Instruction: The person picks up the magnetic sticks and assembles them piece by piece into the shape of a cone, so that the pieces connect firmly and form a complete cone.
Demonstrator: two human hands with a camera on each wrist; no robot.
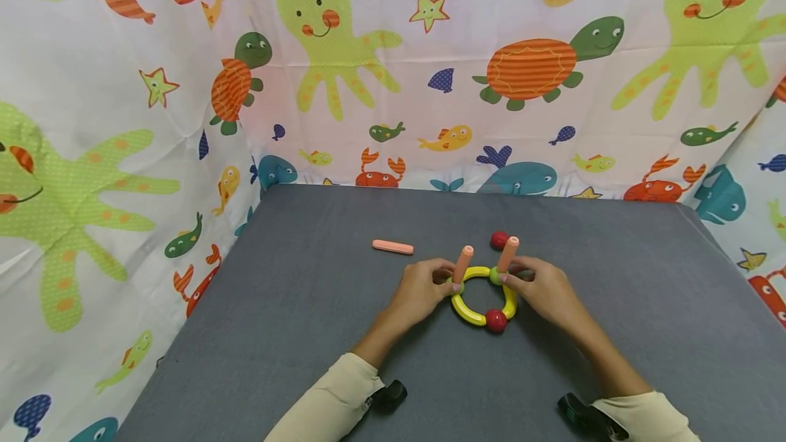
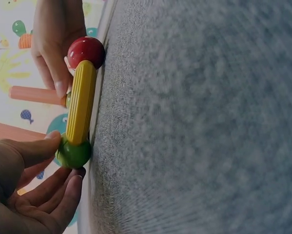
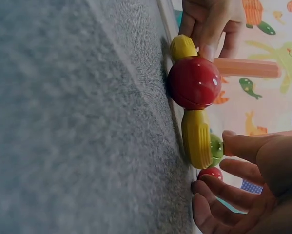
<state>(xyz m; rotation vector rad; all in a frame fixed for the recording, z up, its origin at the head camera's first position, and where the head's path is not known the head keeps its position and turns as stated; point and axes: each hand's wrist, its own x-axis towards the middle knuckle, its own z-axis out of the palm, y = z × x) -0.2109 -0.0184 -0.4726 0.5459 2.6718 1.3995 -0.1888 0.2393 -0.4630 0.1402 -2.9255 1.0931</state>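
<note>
A: What do we have in hand here?

B: We are working on a yellow ring (image 1: 483, 296) of curved pieces joined by balls. It lies flat on the grey table (image 1: 614, 305), a little toward six o'clock from the middle. A red ball (image 1: 495, 320) sits at the ring's six o'clock, and a green ball (image 1: 457, 285) at about ten o'clock.

A: And our left hand (image 1: 419, 294)?

B: It sits at nine o'clock of the ring. In the left wrist view the thumb (image 2: 38, 148) presses on that green ball (image 2: 73, 152) and the fingers curl under it, so we are pinching the ball. A pink stick (image 1: 463, 263) stands up from that joint, leaning slightly toward one o'clock.

A: Our right hand (image 1: 545, 290)?

B: At three o'clock of the ring. Its fingertips are at the second green ball (image 1: 495, 275), at about one o'clock on the ring, where a second pink stick (image 1: 507, 254) stands. In the right wrist view the thumb (image 3: 243, 145) touches that ball (image 3: 216, 148) with the other fingers curved just below, so we take it as a pinch too.

A: Anything else near?

B: A loose red ball (image 1: 499, 240) lies just beyond the ring at twelve o'clock, partly behind the second stick. A third pink stick (image 1: 393, 247) lies flat at about ten o'clock, well apart from the ring. A sea-creature curtain (image 1: 393, 67) hangs behind the table.
</note>
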